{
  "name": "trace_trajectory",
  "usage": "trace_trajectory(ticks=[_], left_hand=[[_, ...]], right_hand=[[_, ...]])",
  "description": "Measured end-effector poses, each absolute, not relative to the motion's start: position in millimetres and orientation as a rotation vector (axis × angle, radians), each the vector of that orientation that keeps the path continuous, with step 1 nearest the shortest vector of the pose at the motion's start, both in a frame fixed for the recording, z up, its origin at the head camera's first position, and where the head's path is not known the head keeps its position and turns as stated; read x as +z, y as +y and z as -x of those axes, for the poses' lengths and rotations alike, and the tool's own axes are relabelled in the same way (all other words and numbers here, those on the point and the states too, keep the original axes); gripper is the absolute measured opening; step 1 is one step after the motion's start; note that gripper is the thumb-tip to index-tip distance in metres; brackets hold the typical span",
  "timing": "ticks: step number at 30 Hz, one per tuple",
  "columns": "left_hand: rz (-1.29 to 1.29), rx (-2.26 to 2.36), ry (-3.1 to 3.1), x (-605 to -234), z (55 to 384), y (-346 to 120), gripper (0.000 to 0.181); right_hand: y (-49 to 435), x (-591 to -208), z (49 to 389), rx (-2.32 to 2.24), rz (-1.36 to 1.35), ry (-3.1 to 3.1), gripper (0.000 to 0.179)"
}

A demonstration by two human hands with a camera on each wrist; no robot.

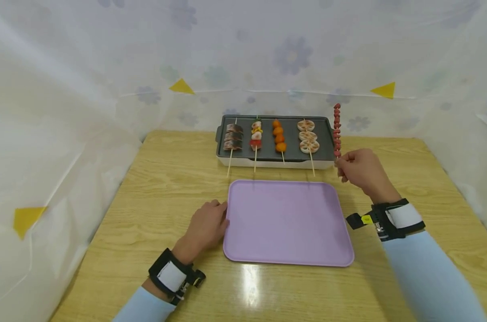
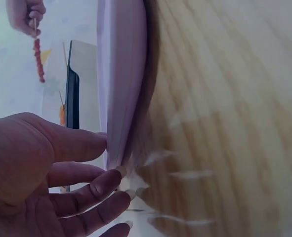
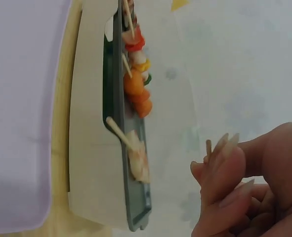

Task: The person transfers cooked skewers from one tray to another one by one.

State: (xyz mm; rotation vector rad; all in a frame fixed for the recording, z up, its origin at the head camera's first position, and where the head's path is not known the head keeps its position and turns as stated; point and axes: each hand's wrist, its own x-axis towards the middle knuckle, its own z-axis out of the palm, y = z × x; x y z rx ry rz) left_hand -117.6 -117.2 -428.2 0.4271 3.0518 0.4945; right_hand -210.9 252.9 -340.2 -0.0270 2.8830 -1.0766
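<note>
While the left hand (image 1: pixel 205 224) is touching the tray (image 1: pixel 288 223), the right hand (image 1: pixel 360 168) is pinching the red skewer (image 1: pixel 337 130) at upper right — probably light, stiff, best held low.

We see a smooth plastic-looking tray (image 1: pixel 288 223), a glossy wood-grain table (image 1: pixel 155 179), a matt dark grill plate (image 1: pixel 290 138), wooden sticks (image 1: pixel 255 162) and filmy sheeting (image 1: pixel 243 58).

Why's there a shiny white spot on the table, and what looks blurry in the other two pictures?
Head view: the white patch on the table, below the purple tray, is probably light bouncing off the glossy top; left wrist view: the red skewer looks hazy; right wrist view: the orange skewer on the grill looks soft-edged.
</note>
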Motion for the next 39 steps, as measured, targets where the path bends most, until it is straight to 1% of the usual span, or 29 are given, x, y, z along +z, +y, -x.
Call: trace_trajectory(ticks=[3, 10, 14, 25, 28, 34, 36, 39], left_hand=[[-0.435, 0.503, 3.011, -429, 118, -118, 0.033], [-0.451, 0.642, 2.94, -429, 119, -121, 0.041], [-0.447, 0.674, 2.923, -429, 119, -122, 0.038], [-0.44, 0.731, 2.861, -431, 123, -122, 0.048], [-0.448, 0.724, 2.864, -431, 124, -122, 0.046], [-0.484, 0.716, 2.891, -430, 124, -122, 0.034], [-0.487, 0.714, 2.894, -430, 124, -121, 0.033], [-0.469, 0.708, 2.88, -430, 125, -121, 0.038]], right_hand=[[253, -336, 194, -1.044, 0.049, 2.87, 0.035], [255, -333, 157, -0.971, 0.069, 2.875, 0.037], [258, -337, 141, -0.922, 0.09, 2.879, 0.038], [260, -371, 98, -0.81, 0.072, 2.89, 0.033], [258, -378, 87, -0.783, 0.101, 2.909, 0.028], [255, -394, 71, -0.76, 0.116, 2.863, 0.022], [256, -400, 68, -0.765, 0.114, 2.84, 0.021], [257, -407, 64, -0.758, 0.113, 2.827, 0.021]])
